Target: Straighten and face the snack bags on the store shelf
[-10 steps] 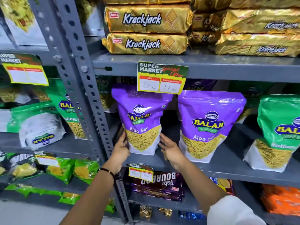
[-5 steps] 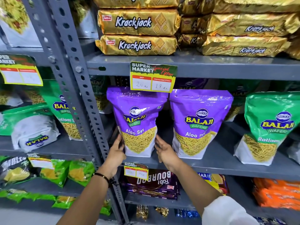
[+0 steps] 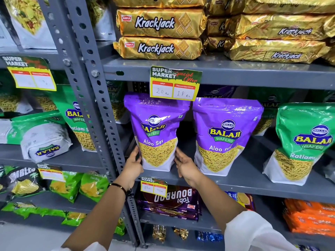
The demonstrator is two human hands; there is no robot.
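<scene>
A purple Balaji Aloo Sev bag (image 3: pixel 155 131) stands upright at the front left of the middle grey shelf (image 3: pixel 235 180), facing forward. My left hand (image 3: pixel 133 166) presses its lower left side. My right hand (image 3: pixel 186 166) lies against its lower right side with the fingers spread. A second purple Aloo Sev bag (image 3: pixel 224 134) stands just to the right, also facing forward. A green Balaji Ratlami bag (image 3: pixel 301 142) stands further right, turned slightly. More bags stand in shadow behind them.
A perforated grey upright post (image 3: pixel 94 105) rises just left of my left hand. A price tag (image 3: pixel 175 84) hangs over the purple bags' tops. Gold Krackjack packs (image 3: pixel 159 48) fill the shelf above, and Bourbon packs (image 3: pixel 170 201) lie below. The left rack holds green bags (image 3: pixel 43 138), some lying down.
Both hands stay at the lower sides of the left purple bag. The bag now stands a little straighter and closer to its neighbour. My view has shifted slightly.
</scene>
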